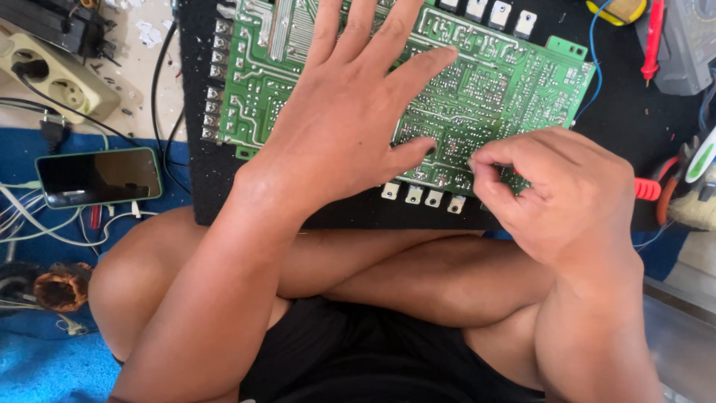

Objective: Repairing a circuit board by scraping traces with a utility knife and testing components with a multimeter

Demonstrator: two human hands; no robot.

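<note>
Mid-inspection of a green circuit board (492, 82) on a black mat (619, 119): left hand (350, 112) flat, grip released; right hand (556, 190) grip pinching at its near edge, likely needing steady, fine fingertip pressure next.

Bright, even daylight fills the view, with only soft shadows under the left hand (350, 127) on the green circuit board (507, 82). The phone (98, 176) left of the board shows screen glare. Focus is sharp; the corners stretch slightly.
</note>
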